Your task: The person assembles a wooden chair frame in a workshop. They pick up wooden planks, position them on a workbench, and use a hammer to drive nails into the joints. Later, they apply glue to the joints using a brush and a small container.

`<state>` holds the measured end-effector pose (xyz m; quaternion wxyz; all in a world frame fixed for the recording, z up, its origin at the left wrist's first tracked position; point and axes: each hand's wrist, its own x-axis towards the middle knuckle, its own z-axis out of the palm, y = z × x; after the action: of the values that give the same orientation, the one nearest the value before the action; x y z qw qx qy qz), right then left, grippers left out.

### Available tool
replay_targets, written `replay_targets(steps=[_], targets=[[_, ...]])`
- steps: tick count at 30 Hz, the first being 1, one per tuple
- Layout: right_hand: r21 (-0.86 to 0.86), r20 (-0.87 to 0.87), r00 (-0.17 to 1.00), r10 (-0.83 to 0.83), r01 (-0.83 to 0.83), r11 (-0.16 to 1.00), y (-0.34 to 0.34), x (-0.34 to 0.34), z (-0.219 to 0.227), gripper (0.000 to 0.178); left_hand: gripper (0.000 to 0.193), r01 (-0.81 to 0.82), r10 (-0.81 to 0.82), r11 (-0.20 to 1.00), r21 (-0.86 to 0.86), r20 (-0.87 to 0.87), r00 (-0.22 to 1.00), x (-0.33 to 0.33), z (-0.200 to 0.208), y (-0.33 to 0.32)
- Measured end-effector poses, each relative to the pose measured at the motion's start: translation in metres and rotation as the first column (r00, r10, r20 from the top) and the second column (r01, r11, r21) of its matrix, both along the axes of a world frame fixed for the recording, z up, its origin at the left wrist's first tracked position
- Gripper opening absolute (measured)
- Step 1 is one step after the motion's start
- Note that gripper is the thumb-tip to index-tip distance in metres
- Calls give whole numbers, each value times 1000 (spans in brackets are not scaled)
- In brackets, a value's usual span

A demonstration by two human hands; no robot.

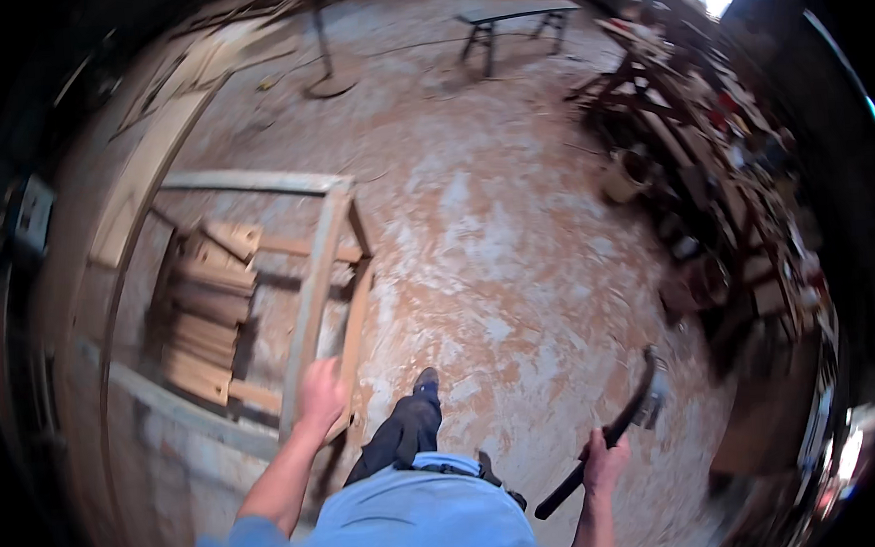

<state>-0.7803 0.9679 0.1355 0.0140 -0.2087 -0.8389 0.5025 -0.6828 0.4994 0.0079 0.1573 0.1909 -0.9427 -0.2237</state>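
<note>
My right hand (606, 461) is wrapped round the dark handle of a hammer (622, 425). The hammer slants up and away to the right, and its grey metal head is blurred. My left hand (323, 393) is at the near right corner of a wooden frame (321, 251) with pale, worn edges. Motion smears its fingers, and I cannot tell whether they touch the frame. Inside the frame's outline, a stack of short wooden pieces (205, 328) lies low down; several have holes in them.
Long boards (151, 171) run along the left. Far ahead are a low bench (519, 13) and a round-based stand (331, 83). Wood scraps and tools crowd a rack (667, 99) on the right, beside a bucket (626, 176). Dust covers the floor (484, 220).
</note>
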Motion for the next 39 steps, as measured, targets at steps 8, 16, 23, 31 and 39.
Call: replay_targets(steps=[8,16,23,31,39], targets=[[-719,-439,850,290,-526,455,-114,-168,61,16,59,596,-545,760,259,-247,801,-201,136,103],[-546,-75,430,900,-773,324,-203,-263,53,47,49,149,-127,865,480,-78,989,-211,145,106],[-535,152,206,967,-805,256,-191,-302,17,43,39,-468,416,872,144,286,863,-178,64,29],[-428,295,280,914,-816,388,-219,-376,-1,35,45,-672,556,735,90,487,673,-176,32,-47],[-376,383,391,837,-762,528,-213,-450,-35,35,47,-657,583,752,41,424,694,-175,21,-86]])
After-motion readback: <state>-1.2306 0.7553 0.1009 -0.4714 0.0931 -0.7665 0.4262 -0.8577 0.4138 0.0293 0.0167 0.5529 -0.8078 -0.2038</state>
